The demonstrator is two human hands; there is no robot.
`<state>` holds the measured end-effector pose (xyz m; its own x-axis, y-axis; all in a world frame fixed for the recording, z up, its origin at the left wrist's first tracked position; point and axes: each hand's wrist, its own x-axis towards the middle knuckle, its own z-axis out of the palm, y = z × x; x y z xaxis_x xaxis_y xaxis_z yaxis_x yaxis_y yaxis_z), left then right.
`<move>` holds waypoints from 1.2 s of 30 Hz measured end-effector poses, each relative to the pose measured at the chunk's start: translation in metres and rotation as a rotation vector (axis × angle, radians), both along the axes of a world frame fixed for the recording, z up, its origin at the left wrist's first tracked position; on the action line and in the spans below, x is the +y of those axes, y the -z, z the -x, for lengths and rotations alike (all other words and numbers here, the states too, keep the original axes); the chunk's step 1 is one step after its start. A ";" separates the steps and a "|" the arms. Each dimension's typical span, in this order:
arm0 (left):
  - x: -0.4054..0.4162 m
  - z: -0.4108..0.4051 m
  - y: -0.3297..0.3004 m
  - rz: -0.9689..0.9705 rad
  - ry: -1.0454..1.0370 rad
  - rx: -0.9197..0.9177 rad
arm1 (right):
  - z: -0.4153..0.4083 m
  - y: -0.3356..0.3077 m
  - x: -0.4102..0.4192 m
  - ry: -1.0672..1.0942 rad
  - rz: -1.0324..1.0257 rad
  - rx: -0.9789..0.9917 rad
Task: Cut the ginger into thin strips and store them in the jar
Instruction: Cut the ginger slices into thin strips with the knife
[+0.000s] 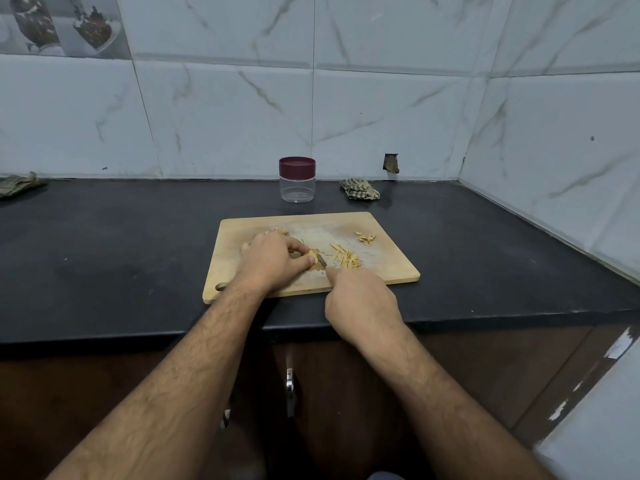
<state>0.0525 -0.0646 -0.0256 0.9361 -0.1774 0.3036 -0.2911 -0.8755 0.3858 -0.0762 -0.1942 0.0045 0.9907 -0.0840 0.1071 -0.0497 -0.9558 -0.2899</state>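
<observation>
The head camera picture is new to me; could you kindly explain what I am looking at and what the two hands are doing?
No machine here: a person wears a camera on the head, looking forward and down at their own arms. The left hand holds down a piece of ginger with curled fingers. The right hand grips a knife; only a bit of blade shows beside the ginger. Both work on a wooden cutting board lying on a black counter. On the board lie cut strips and a few slices. Behind stands an empty clear jar, its maroon lid on. A crumpled cloth lies to its right, another cloth at far left.
</observation>
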 end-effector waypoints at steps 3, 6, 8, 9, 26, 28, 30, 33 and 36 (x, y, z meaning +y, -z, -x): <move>0.000 0.000 -0.001 0.010 0.006 0.001 | -0.001 0.000 -0.001 0.023 -0.027 0.000; 0.000 -0.001 0.000 0.008 0.009 -0.004 | -0.002 0.001 -0.003 0.018 -0.037 -0.020; 0.000 -0.001 0.001 -0.001 0.011 -0.001 | -0.005 0.000 -0.003 0.014 -0.046 -0.029; 0.001 -0.001 0.001 -0.007 0.012 -0.001 | -0.007 -0.001 -0.003 0.013 -0.048 -0.027; 0.001 0.003 -0.001 -0.073 0.020 -0.010 | -0.026 -0.005 0.010 0.009 0.033 -0.006; 0.001 0.004 -0.001 -0.060 0.021 -0.004 | -0.026 -0.007 0.012 0.003 0.041 -0.003; 0.001 0.004 -0.001 -0.054 0.018 -0.001 | -0.023 -0.008 0.013 0.001 0.044 0.007; -0.001 0.005 -0.002 -0.060 0.006 -0.003 | -0.013 -0.006 0.009 0.001 0.046 0.033; -0.001 0.005 -0.002 -0.059 0.002 0.000 | 0.002 0.000 0.001 -0.012 0.035 0.054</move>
